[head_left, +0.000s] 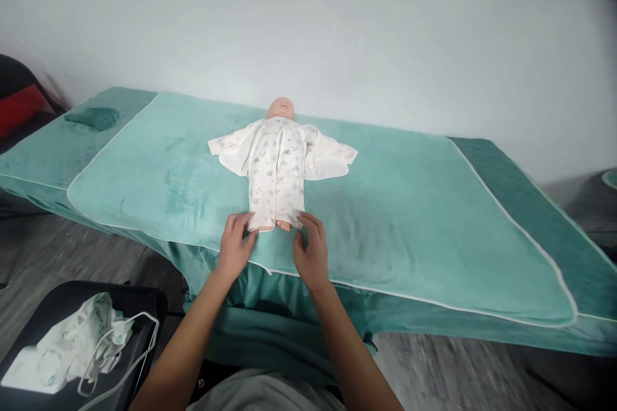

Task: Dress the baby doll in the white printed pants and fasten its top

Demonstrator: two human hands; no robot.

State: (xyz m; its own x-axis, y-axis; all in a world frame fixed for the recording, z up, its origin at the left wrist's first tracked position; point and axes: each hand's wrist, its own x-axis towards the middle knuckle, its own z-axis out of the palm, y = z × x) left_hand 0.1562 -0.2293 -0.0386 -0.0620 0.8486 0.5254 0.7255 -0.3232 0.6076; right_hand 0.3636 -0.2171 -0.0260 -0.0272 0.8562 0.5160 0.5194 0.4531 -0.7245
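Observation:
A baby doll [281, 108] lies on its back on a green bed, its head toward the wall. White printed baby clothes [276, 164] cover its body, with the sleeves spread out to both sides. Its feet [283, 225] show at the lower hem. At the hem's left corner, my left hand [235, 245] has its fingers on the cloth, slightly apart. My right hand [311, 249] is at the right corner with curled fingers against the cloth edge. Whether either hand pinches the fabric is hard to make out.
The green bed cover [409, 218] with white piping runs along the white wall [337, 45]. A black chair [144, 302] at lower left holds a crumpled white printed cloth bag [81, 347] and a white cable [149, 340]. A red and black chair [22, 109] stands far left.

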